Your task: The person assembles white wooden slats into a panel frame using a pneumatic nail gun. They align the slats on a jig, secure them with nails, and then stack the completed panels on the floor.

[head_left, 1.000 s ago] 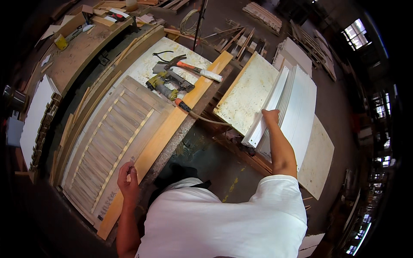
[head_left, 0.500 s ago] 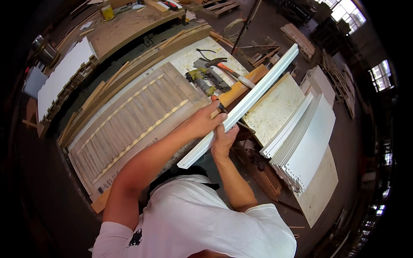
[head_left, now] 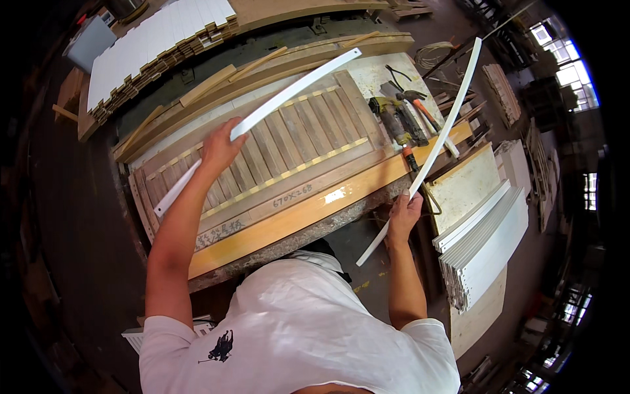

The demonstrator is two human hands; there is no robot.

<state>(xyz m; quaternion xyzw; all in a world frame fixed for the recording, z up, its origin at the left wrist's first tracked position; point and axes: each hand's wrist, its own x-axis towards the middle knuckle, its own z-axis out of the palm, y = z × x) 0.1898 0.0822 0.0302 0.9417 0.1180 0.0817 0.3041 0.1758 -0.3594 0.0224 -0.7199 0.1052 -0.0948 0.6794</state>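
My left hand (head_left: pixel 222 146) is closed around the middle of a long white strip (head_left: pixel 298 88), held slantwise above a slatted wooden panel (head_left: pixel 289 134). A hole shows at each end of that strip. In my right hand (head_left: pixel 403 215) is a second white strip (head_left: pixel 453 118), gripped below its middle. Its upper end reaches far out past the bench, and its lower end hangs over the gap before my body. Near this strip lie a hammer (head_left: pixel 420 108) with an orange and black handle, a yellow-green power tool (head_left: pixel 394 121) and an orange-handled tool (head_left: pixel 409 157).
A yellowish wooden board (head_left: pixel 289 220) runs along the bench's near edge. To the right, a stack of white strips (head_left: pixel 485 249) rests on a pale board (head_left: pixel 469 187). White-topped boards (head_left: pixel 157 52) are piled at the far left. Loose wooden battens (head_left: pixel 210 85) lie behind the panel.
The white strips, earlier together in both hands, are now apart. My left hand has carried one leftward over the panel; my right hand has moved right with the other.
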